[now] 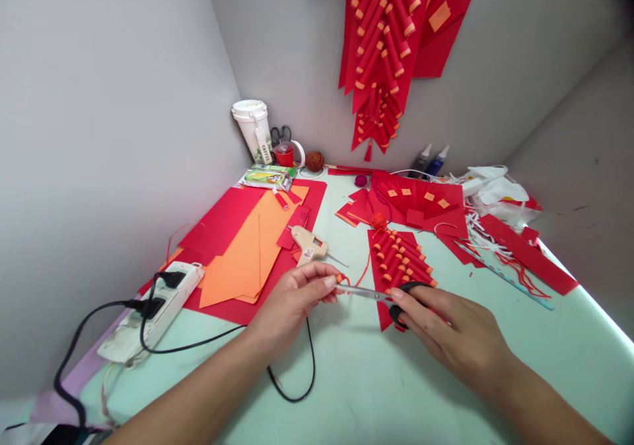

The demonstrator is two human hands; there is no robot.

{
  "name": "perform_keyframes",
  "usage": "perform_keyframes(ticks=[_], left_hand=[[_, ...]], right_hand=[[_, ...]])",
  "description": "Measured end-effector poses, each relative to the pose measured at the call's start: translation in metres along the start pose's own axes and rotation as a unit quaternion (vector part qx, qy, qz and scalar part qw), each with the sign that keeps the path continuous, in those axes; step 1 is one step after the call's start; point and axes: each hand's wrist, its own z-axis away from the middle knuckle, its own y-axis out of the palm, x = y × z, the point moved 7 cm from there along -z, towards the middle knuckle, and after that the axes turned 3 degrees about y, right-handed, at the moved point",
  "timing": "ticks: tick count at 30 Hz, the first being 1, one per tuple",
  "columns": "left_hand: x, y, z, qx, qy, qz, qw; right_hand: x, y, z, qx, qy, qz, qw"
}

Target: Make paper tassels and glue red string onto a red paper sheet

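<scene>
My left hand (306, 293) pinches orange-red yarn (365, 268) between thumb and fingers. A small orange-and-red bit shows at its fingertips, mostly covered. From there the yarn runs up to a small ball (379, 221) of the same colour. In my right hand (453, 326) is a pair of scissors (369, 292) with black handles. Their blades point left and reach the left fingertips beside the yarn; whether they touch it I cannot tell. Behind the scissors lies a red paper panel (386, 316) covered with rows of red paper rolls (403, 260), orange at the ends.
A beige glue gun (310, 245) lies beyond my left hand, near orange paper sheets (238, 257). At left, a power strip (153, 313) has black cords trailing over the table. A lidded cup (252, 128) stands at the back. Paper strips (525, 247) and white bags (500, 191) lie right.
</scene>
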Motion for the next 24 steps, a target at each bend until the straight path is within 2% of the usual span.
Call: perform_keyframes(ticks=[6,10,15,17,20,24], left_hand=[[-0.003,-0.003,0.000,-0.008,0.011,0.010,1.000],[-0.001,-0.004,0.000,-0.007,0.006,0.026,1.000],[-0.001,-0.005,0.000,-0.010,-0.001,0.021,1.000],[-0.002,-0.005,0.001,-0.011,0.001,0.021,1.000],[-0.004,-0.005,0.001,-0.012,0.003,0.021,1.000],[-0.005,-0.005,0.001,-0.011,0.004,0.020,1.000]], right_hand=[[0.006,-0.012,-0.008,-0.041,-0.006,-0.060,0.997],[0.002,-0.012,-0.012,-0.043,0.003,-0.067,0.997],[-0.003,-0.018,-0.014,-0.079,0.034,-0.107,0.991],[-0.008,-0.019,-0.014,-0.088,0.071,-0.142,0.983],[-0.024,-0.009,-0.012,-0.058,0.165,-0.235,0.956],[-0.041,0.009,-0.005,0.007,0.268,-0.410,0.872]])
